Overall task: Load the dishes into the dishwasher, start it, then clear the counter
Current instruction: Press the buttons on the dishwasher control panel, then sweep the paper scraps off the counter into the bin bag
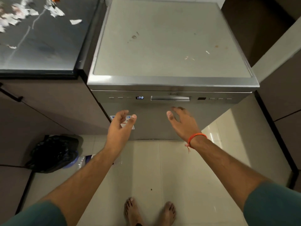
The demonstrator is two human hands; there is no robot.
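Seen from the head camera, the silver dishwasher (pixel 171 66) is standing with its door closed, contents hidden, display (pixel 139 97) reading 130. The left hand (pixel 119 126) and right hand (pixel 183 123) are hovering before the door, fingers loose, holding nothing. A black bag (pixel 53 152) is sitting on pale floor (pixel 146 168) left; dark counter (pixel 40 38) adjoining.
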